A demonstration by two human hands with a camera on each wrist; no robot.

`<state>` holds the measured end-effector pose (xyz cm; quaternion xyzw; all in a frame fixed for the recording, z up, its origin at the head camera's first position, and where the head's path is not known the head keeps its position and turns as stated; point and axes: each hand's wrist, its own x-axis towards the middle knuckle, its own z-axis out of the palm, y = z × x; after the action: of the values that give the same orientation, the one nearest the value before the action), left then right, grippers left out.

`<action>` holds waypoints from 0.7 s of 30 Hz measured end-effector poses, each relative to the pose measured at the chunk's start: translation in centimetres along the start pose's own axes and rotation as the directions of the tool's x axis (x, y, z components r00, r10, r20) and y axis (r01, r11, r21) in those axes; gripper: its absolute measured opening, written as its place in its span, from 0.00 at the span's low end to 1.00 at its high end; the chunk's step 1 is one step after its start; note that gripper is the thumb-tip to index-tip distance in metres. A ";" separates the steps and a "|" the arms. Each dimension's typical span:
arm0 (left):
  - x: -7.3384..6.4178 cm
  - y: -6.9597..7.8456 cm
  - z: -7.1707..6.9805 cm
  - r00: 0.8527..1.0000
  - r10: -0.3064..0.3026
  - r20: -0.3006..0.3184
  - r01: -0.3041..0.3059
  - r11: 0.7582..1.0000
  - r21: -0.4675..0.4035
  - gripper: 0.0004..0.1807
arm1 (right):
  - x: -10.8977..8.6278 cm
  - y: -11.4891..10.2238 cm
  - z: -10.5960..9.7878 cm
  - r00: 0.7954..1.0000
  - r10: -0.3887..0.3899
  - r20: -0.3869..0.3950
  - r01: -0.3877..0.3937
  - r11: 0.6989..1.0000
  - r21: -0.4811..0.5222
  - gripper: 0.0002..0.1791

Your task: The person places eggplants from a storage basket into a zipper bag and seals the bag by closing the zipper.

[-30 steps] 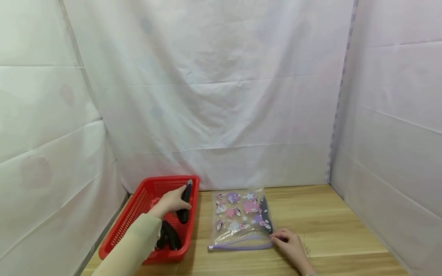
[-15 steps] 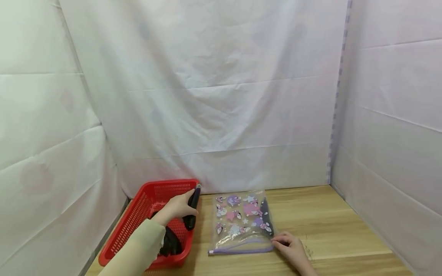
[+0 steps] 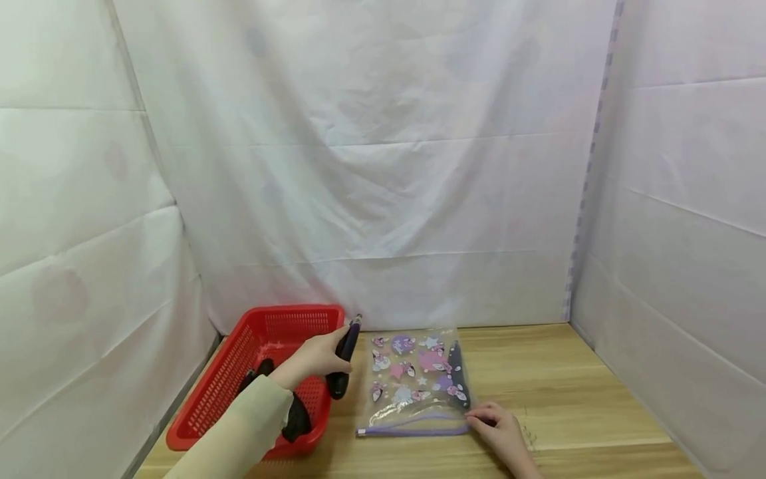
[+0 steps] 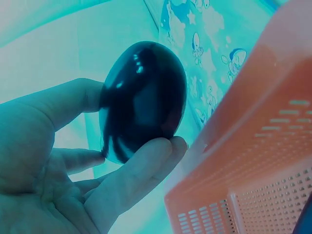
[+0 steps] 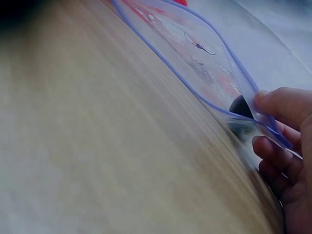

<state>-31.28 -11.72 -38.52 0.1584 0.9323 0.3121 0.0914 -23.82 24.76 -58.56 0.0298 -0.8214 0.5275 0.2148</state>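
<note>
My left hand (image 3: 317,357) grips a long dark eggplant (image 3: 346,359) just past the right rim of the red basket (image 3: 200,416). In the left wrist view, the fingers and thumb wrap round the glossy eggplant (image 4: 144,105) near its rounded end. A clear zip bag (image 3: 391,392) with pink and purple prints lies flat on the table, its purple mouth parted toward me. Inside it, along the right side, rests another eggplant (image 3: 456,372). My right hand (image 3: 501,429) pinches the right corner of the bag's mouth; the right wrist view shows the purple zip strip (image 5: 270,124) between thumb and fingers.
More dark eggplants (image 3: 297,419) lie in the basket, partly hidden by my left forearm. White cloth walls (image 3: 407,199) enclose the wooden table (image 3: 556,386) at the back and both sides. The zip slider (image 3: 361,432) sits at the bag's left corner.
My left hand has carried its eggplant up and rightward, from within the basket to just beyond its right rim. The right hand stays at the bag's corner.
</note>
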 end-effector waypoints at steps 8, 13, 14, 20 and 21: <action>-0.3 0.7 0.6 0.999 0.033 0.026 -0.032 0.999 -0.037 0.49 | -0.1 -0.4 0.1 1.000 -0.012 -0.010 0.012 0.999 -0.031 0.09; -0.5 1.6 0.8 0.997 0.047 0.056 -0.045 0.998 -0.049 0.49 | 0.1 -0.2 0.1 1.000 -0.023 -0.014 0.023 1.000 -0.011 0.10; -0.5 1.8 0.8 0.997 0.052 0.059 -0.050 0.998 -0.040 0.49 | 0.1 -0.2 0.0 1.000 -0.021 -0.009 0.021 1.000 -0.011 0.09; -0.7 2.3 1.4 0.991 0.113 0.072 -0.114 0.993 0.015 0.49 | -0.1 -0.2 -0.1 0.999 -0.034 0.006 0.034 0.999 0.006 0.08; -0.8 2.4 1.5 0.989 0.124 0.077 -0.126 0.992 0.018 0.49 | -0.2 -0.2 -0.2 0.999 -0.040 0.005 0.039 0.999 0.008 0.07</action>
<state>-29.53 -9.34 -38.21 0.2292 0.9199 0.3002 0.1053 -23.59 24.79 -58.41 0.0483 -0.8191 0.5264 0.2229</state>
